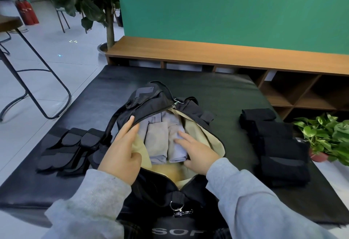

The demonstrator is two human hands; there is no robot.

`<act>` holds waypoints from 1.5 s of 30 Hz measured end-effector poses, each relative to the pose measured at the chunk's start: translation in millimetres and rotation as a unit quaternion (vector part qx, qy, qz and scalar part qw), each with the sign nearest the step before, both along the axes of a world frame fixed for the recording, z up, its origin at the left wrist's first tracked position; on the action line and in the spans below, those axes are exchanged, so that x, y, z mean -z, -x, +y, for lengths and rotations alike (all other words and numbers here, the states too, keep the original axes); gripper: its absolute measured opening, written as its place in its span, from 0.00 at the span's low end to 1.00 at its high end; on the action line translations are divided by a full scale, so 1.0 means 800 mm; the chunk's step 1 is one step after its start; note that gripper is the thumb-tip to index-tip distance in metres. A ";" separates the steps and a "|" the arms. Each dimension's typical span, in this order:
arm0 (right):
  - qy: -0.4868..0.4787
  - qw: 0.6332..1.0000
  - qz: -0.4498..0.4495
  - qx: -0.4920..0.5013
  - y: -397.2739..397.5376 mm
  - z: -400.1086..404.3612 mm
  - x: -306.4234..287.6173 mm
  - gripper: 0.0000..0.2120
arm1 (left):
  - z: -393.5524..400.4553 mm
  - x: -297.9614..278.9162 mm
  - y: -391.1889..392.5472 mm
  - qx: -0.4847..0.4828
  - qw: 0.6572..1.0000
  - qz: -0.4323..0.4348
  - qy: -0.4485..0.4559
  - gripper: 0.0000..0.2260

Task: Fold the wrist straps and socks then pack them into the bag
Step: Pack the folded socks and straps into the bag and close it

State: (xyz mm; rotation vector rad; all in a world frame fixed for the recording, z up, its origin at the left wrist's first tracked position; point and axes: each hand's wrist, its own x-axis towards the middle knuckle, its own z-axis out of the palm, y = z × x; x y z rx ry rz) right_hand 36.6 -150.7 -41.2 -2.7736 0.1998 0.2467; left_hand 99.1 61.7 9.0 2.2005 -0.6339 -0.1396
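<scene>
Head view: black mat (217, 87), green wall (236, 8).

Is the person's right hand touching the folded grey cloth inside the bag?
Touching. In the head view the right hand lies with straight fingers flat on the folded grey cloth inside the open bag.

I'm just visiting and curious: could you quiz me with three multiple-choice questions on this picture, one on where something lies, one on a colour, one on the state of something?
1. Where does the stack of black socks lie?
A. right of the bag
B. inside the bag
C. on the floor

2. What colour is the bag's lining?
A. red
B. beige
C. green

3. How is the bag?
A. zipped shut
C. unzipped and open
B. upside down

Answers: 1 A, it sits on the black mat; 2 B, pale beige shows round the grey folded items; 3 C, the left hand holds the opening apart and the right hand rests inside.
</scene>
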 end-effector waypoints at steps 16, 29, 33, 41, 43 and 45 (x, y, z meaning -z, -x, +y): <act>0.046 0.997 -0.051 0.026 0.032 0.009 -0.003 0.20 | -0.001 -0.005 0.010 0.011 1.000 -0.009 -0.024 0.33; -0.021 0.931 -0.329 0.154 0.123 0.002 0.003 0.14 | -0.018 -0.004 0.048 0.025 0.998 -0.007 -0.054 0.36; -0.049 0.922 -0.308 0.229 0.153 -0.009 0.006 0.16 | -0.020 -0.001 0.054 0.032 0.998 -0.009 -0.055 0.35; -0.077 0.846 -0.194 0.491 0.192 -0.032 0.031 0.26 | -0.020 -0.005 0.062 0.035 0.998 0.000 -0.056 0.33; -0.072 0.833 -0.140 0.531 0.198 -0.036 0.032 0.32 | -0.021 -0.006 0.063 0.033 0.998 -0.001 -0.054 0.33; -0.087 0.821 -0.103 0.555 0.201 -0.043 0.031 0.36 | -0.022 -0.007 0.063 0.030 0.998 -0.005 -0.053 0.32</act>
